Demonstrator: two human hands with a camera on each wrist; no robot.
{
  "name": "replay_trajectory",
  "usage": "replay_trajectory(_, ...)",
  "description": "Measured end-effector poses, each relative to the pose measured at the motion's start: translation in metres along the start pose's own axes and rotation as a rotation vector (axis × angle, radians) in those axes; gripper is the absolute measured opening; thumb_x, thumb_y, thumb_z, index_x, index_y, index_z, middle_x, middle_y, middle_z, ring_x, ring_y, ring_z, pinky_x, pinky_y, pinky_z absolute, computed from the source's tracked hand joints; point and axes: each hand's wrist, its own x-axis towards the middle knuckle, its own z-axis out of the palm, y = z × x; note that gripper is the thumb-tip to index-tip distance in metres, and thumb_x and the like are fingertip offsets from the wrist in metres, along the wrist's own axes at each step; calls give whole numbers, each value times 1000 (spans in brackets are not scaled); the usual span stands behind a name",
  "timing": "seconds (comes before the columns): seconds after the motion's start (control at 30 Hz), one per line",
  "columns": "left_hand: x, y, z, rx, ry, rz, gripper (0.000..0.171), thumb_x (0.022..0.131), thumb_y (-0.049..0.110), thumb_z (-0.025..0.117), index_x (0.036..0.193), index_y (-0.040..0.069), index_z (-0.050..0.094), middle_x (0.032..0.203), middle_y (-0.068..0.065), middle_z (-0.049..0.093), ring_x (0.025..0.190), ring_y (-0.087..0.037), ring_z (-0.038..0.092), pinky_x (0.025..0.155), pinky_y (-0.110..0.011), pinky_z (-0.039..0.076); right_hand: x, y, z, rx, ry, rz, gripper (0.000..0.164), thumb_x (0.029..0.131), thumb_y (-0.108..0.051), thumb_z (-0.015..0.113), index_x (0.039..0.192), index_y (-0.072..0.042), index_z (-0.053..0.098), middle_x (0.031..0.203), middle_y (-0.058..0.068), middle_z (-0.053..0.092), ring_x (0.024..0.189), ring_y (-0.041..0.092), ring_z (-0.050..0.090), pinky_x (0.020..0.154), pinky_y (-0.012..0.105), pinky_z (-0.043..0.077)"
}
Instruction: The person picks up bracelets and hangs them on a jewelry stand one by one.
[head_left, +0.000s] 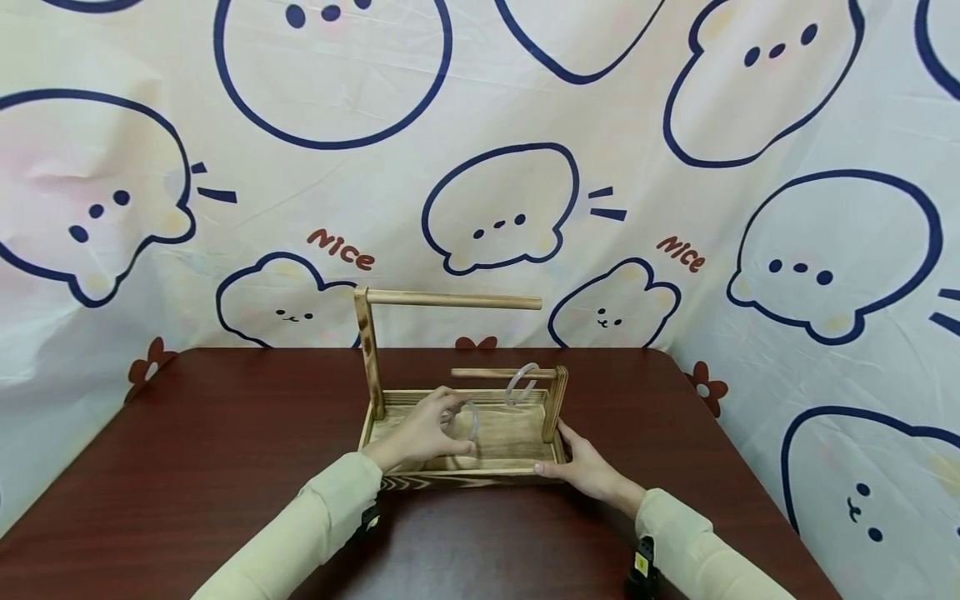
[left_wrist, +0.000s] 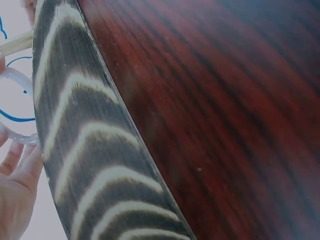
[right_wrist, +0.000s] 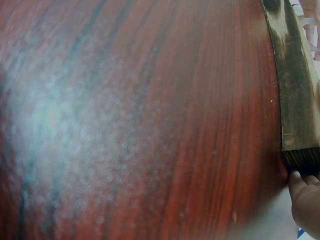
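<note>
My left hand (head_left: 431,429) reaches over a wooden tray stand (head_left: 510,437), with a translucent bangle (head_left: 476,421) between thumb and fingers. The left wrist view shows the same bangle (left_wrist: 21,137) beyond the tray's dark-grained side, fingers at its top and bottom. A second translucent bangle (head_left: 510,391) hangs on the stand's short bar (head_left: 480,373). My right hand (head_left: 588,467) grips the tray's front right corner, its thumb on the front rim. In the right wrist view, fingers of the right hand (right_wrist: 306,200) lie against the tray's end.
At the stand's left a tall post (head_left: 369,354) carries a long bar (head_left: 457,299) reaching right, above the short one. The stand sits on a dark red-brown table (head_left: 225,433). A cartoon-printed cloth (head_left: 390,200) hangs behind and beside the table.
</note>
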Motion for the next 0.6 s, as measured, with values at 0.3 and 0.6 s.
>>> replay_trajectory(0.3, -9, -4, -16, -80, 33, 9, 70, 69, 23, 80, 129, 3, 50, 116, -10, 54, 109, -26, 53, 96, -41, 43, -1, 0, 1, 9, 2, -4, 100, 75, -32, 75, 147, -1, 12, 149, 20, 22, 137, 32, 20, 106, 49, 26)
replay_trajectory(0.6, -17, -14, -31, -175, 76, -34, 70, 72, 19, 78, 133, 7, 47, 123, -8, 54, 114, -28, 55, 96, -35, 43, 1, 2, 1, 5, 4, -5, 100, 76, -32, 75, 147, -2, 12, 149, 20, 21, 137, 32, 20, 106, 50, 25)
